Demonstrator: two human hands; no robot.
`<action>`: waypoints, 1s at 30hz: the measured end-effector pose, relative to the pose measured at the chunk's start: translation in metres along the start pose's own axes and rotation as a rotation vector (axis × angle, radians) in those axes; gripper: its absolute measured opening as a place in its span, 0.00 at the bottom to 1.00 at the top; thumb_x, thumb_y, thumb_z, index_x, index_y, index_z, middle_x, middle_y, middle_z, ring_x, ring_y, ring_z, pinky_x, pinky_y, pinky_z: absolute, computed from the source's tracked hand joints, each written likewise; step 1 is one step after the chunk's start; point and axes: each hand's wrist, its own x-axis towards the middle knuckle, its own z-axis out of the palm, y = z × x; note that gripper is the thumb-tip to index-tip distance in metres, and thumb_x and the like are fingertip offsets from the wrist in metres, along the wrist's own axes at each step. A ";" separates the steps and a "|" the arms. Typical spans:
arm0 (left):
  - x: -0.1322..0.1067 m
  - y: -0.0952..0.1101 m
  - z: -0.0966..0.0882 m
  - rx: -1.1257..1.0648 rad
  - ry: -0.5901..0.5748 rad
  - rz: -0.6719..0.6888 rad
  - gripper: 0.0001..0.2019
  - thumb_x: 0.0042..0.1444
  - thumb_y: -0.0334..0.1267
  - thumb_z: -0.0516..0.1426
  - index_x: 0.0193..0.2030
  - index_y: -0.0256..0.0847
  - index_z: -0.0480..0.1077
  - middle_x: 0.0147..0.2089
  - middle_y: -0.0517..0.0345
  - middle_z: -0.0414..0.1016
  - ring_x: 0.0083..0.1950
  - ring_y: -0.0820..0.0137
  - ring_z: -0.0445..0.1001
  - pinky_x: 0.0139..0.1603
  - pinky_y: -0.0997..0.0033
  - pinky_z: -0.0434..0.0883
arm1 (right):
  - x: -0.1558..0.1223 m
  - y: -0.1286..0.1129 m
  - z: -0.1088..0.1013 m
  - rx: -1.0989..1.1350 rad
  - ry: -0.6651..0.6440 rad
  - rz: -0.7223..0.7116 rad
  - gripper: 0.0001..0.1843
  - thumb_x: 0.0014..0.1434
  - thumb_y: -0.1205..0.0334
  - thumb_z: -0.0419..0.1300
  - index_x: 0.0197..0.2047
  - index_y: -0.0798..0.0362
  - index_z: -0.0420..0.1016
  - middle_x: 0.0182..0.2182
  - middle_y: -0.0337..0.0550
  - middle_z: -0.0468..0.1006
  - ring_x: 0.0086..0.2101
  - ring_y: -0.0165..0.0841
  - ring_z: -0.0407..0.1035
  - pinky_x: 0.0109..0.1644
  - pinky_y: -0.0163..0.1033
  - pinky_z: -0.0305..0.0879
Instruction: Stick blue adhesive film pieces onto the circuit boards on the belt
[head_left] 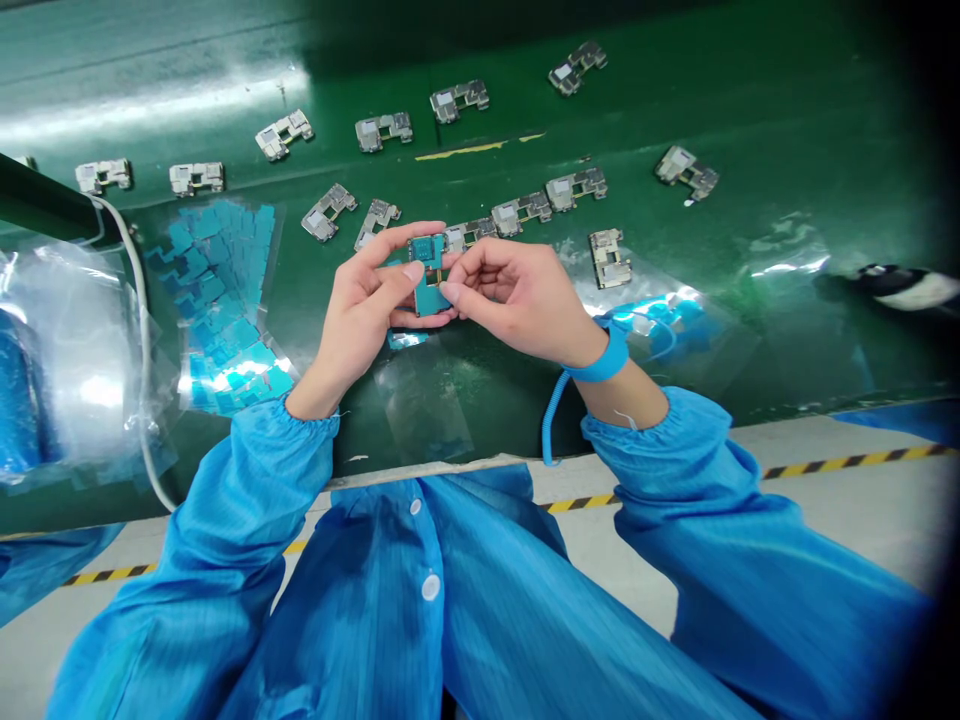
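My left hand [360, 305] is closed round the edges of a small blue-green circuit board [429, 298], holding it up over the bench. The thumb lies on the board's face and the fingers reach behind and along its top and bottom. At the board's right edge, my right hand [529, 295] pinches with thumb and forefinger; its other fingers are curled in. Whether a thin film lies between those fingertips is too small to tell. A blue wrist strap [606, 358] with a coiled cord circles my right wrist. Just beyond the hands lie similar boards [521, 212], partly hidden by the fingers.
Several more boards [384, 131] are spread across the green bench [480, 400]. Blue cut film pieces [225, 300] lie on the left, beside a white cable [142, 350] and clear plastic bags [82, 350]. More blue film [667, 318] sits right of my wrist. A black-and-white object [907, 287] is farther right.
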 end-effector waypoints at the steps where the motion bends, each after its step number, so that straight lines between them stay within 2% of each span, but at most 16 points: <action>1: 0.000 0.000 0.000 -0.003 0.004 -0.001 0.28 0.70 0.57 0.65 0.71 0.50 0.74 0.47 0.57 0.88 0.56 0.51 0.91 0.53 0.54 0.91 | 0.000 0.000 0.000 -0.004 0.000 0.003 0.15 0.61 0.53 0.78 0.35 0.47 0.78 0.33 0.43 0.83 0.55 0.46 0.83 0.41 0.41 0.84; 4: 0.000 0.001 0.001 -0.006 0.020 -0.006 0.26 0.69 0.56 0.66 0.69 0.52 0.76 0.47 0.58 0.89 0.54 0.52 0.91 0.51 0.55 0.91 | 0.000 0.001 0.000 -0.008 -0.004 -0.003 0.14 0.62 0.53 0.77 0.35 0.47 0.78 0.34 0.43 0.83 0.55 0.46 0.84 0.41 0.41 0.85; 9: 0.000 -0.001 0.003 0.006 0.025 0.013 0.26 0.71 0.57 0.65 0.71 0.52 0.74 0.44 0.58 0.88 0.56 0.52 0.91 0.54 0.53 0.91 | 0.000 0.001 -0.001 -0.002 0.004 -0.014 0.13 0.63 0.53 0.76 0.36 0.48 0.79 0.36 0.44 0.85 0.55 0.44 0.83 0.42 0.39 0.84; 11: 0.000 -0.004 0.002 0.011 0.022 0.039 0.28 0.71 0.58 0.65 0.73 0.54 0.72 0.46 0.58 0.89 0.58 0.52 0.91 0.55 0.54 0.91 | -0.001 -0.001 -0.001 0.003 0.009 -0.019 0.12 0.64 0.53 0.76 0.36 0.49 0.79 0.39 0.45 0.87 0.51 0.41 0.84 0.42 0.38 0.83; 13: 0.001 -0.007 0.000 0.001 0.018 0.075 0.30 0.71 0.60 0.65 0.75 0.56 0.70 0.50 0.57 0.89 0.61 0.51 0.90 0.57 0.54 0.91 | -0.001 -0.003 -0.001 0.010 0.016 -0.029 0.13 0.65 0.52 0.76 0.37 0.49 0.80 0.42 0.44 0.87 0.41 0.36 0.83 0.39 0.38 0.82; 15: 0.003 -0.011 -0.003 -0.030 0.008 0.123 0.32 0.70 0.61 0.66 0.75 0.54 0.70 0.54 0.55 0.89 0.64 0.49 0.88 0.57 0.53 0.91 | 0.000 -0.004 -0.001 0.024 0.032 -0.054 0.14 0.67 0.50 0.75 0.38 0.50 0.80 0.39 0.42 0.86 0.33 0.30 0.78 0.38 0.37 0.81; 18: 0.007 -0.014 -0.007 -0.077 -0.003 0.185 0.33 0.68 0.61 0.69 0.73 0.51 0.72 0.58 0.52 0.89 0.67 0.45 0.86 0.56 0.52 0.91 | 0.001 -0.004 -0.002 0.054 0.068 -0.110 0.17 0.70 0.46 0.73 0.40 0.50 0.80 0.33 0.38 0.81 0.30 0.28 0.74 0.37 0.36 0.79; 20: 0.007 -0.013 -0.008 -0.085 -0.008 0.215 0.34 0.65 0.58 0.72 0.74 0.51 0.72 0.61 0.51 0.88 0.67 0.44 0.86 0.55 0.53 0.91 | 0.002 -0.003 -0.002 0.065 0.081 -0.132 0.18 0.71 0.44 0.72 0.41 0.50 0.81 0.33 0.38 0.80 0.30 0.28 0.73 0.37 0.36 0.78; 24: 0.003 -0.007 -0.005 -0.077 -0.015 0.252 0.40 0.59 0.53 0.77 0.75 0.52 0.70 0.65 0.51 0.86 0.66 0.45 0.87 0.56 0.55 0.91 | 0.002 -0.002 -0.002 0.036 0.058 -0.157 0.20 0.74 0.42 0.69 0.41 0.50 0.81 0.33 0.38 0.80 0.29 0.27 0.69 0.35 0.35 0.72; 26: 0.000 -0.005 -0.003 -0.080 -0.014 0.241 0.40 0.59 0.52 0.78 0.74 0.52 0.71 0.64 0.51 0.87 0.63 0.47 0.88 0.54 0.59 0.91 | 0.000 -0.001 -0.001 0.001 0.016 -0.168 0.20 0.75 0.42 0.67 0.41 0.51 0.81 0.32 0.37 0.80 0.28 0.27 0.68 0.33 0.35 0.68; 30: -0.003 -0.004 0.002 -0.110 0.014 0.179 0.30 0.63 0.51 0.75 0.67 0.49 0.75 0.58 0.52 0.90 0.47 0.59 0.93 0.41 0.69 0.91 | -0.002 0.001 0.004 -0.060 -0.055 -0.185 0.18 0.75 0.47 0.67 0.38 0.51 0.78 0.27 0.35 0.75 0.26 0.27 0.64 0.31 0.36 0.61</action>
